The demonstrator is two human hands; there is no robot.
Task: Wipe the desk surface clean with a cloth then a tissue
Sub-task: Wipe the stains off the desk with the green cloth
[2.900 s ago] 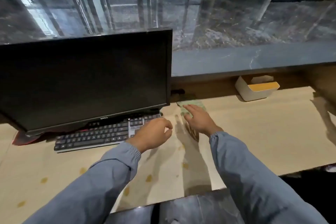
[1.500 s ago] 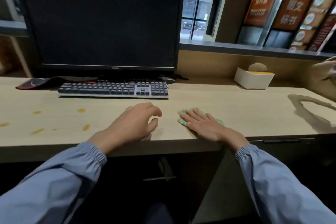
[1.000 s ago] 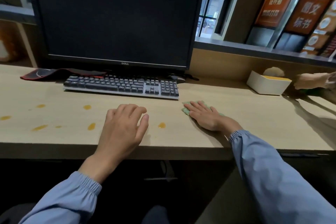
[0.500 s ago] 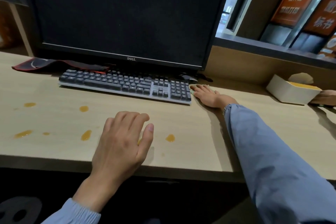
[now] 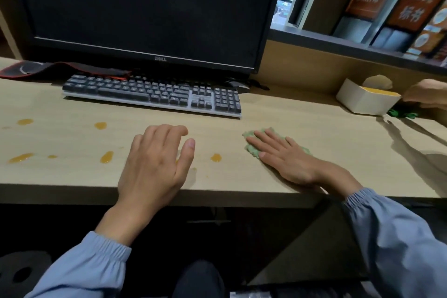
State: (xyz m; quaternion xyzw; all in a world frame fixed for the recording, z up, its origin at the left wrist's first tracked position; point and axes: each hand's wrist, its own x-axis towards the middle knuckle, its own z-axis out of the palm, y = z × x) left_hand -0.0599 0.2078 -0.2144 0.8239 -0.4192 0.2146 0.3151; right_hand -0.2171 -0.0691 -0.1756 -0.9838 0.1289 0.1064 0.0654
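The light wooden desk [image 5: 302, 118] carries several orange liquid spots [image 5: 106, 157] along its front left. A green cloth [image 5: 251, 146] lies flat right of centre, and my right hand [image 5: 285, 158] presses down on it with the fingers spread. My left hand [image 5: 157, 164] rests palm down near the front edge, fingers loosely apart, holding nothing; one orange spot [image 5: 215, 158] sits between the two hands. A white tissue box [image 5: 366, 100] with a tissue sticking out stands at the back right.
A black Dell monitor [image 5: 145, 12] and a grey keyboard [image 5: 154, 94] fill the back of the desk, with a red-edged mouse pad [image 5: 48, 69] at far left. Another person's hand [image 5: 428, 93] reaches in at the right edge above a green item [image 5: 401, 113].
My right hand has slid the cloth back from beside the keyboard toward the front edge. The left hand has stayed in place.
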